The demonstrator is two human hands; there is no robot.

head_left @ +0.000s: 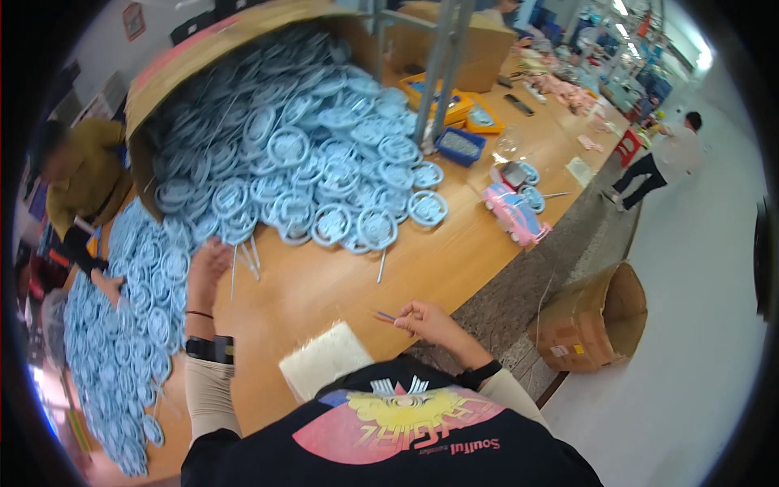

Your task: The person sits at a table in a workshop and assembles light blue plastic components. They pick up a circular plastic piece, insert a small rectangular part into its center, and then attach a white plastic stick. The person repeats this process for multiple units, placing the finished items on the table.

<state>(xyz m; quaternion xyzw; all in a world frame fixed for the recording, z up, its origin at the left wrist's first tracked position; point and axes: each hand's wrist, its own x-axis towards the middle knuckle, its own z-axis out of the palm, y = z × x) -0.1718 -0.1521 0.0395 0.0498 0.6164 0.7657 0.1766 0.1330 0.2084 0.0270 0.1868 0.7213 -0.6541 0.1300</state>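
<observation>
My left hand point(209, 264) is at the near edge of a big heap of light-blue round plastic pieces point(289, 147), each with a ring rim and a patterned centre. Its fingers are curled and blurred against the heap, so what they hold, if anything, is unclear. Beside it, thin pale sticks point(255, 255) jut out from the pieces. My right hand point(430, 323), over the table's near side, pinches tweezers point(385, 316) whose thin tips point left. Just below and left of those tips lies a whitish square pad point(326, 360) on the wooden table point(300, 280).
The heap spills from a tipped cardboard box point(139, 130). A co-worker point(89, 170) at left reaches into more blue pieces. Right are a pink-and-blue toy car point(513, 213), a blue tray point(460, 146) and metal posts point(445, 73). An open carton point(580, 325) stands on the floor; another person point(672, 154) is beyond.
</observation>
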